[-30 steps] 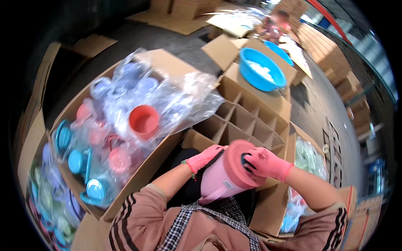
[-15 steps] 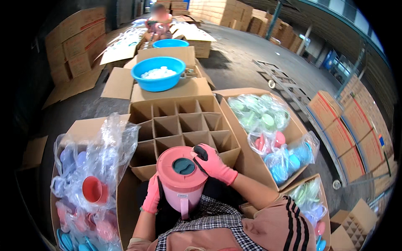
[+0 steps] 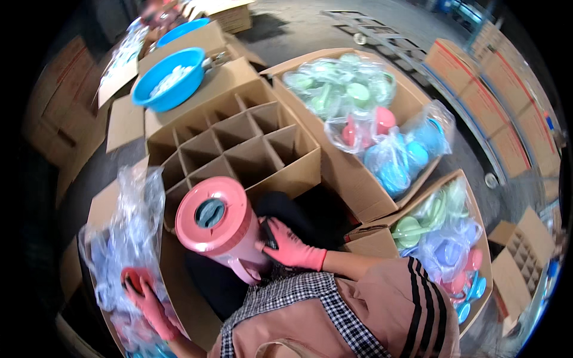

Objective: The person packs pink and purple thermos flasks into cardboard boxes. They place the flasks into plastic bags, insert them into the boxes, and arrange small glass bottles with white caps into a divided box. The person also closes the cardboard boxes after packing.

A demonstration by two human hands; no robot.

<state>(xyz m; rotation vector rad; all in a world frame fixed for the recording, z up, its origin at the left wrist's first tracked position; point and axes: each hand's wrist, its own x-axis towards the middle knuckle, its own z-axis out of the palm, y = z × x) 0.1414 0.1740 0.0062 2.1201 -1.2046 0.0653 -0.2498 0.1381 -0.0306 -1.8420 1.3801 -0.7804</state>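
Wide apart, both hands wear pink gloves with dark patches: the left hand [image 3: 150, 307] at lower left has its fingers at the rim of a red cup [image 3: 132, 276], though whether they grip it I cannot tell; the right hand [image 3: 290, 246], just below centre, lies against the side of a pink jug [image 3: 222, 222] near its handle, its grip likewise unclear. The jug tilts left of centre, its lid with a dark grey cap facing up; its base is hidden.

At the far upper left, stacked cartons [image 3: 65, 89] stand in shadow. Below them, at lower left, the red cup sits among clear plastic bags [image 3: 136, 200] in a long cardboard box [image 3: 173, 280]. Toward the upper left, a blue tub [image 3: 160, 102] of white pieces rests on a cardboard flap, a second tub [image 3: 190, 27] behind it and a co-worker [image 3: 160, 13] cut off by the top edge. A divided box [image 3: 292, 177] spreads above the jug.

Grey floor [image 3: 292, 37] shows at top centre. Right of centre, another box [image 3: 352, 190] holds bagged green, red and blue cups [image 3: 415, 154]; a smaller box [image 3: 376, 243] sits below. Beyond, a metal trolley [image 3: 373, 28] crosses the floor toward red-striped cartons [image 3: 498, 98] at right.
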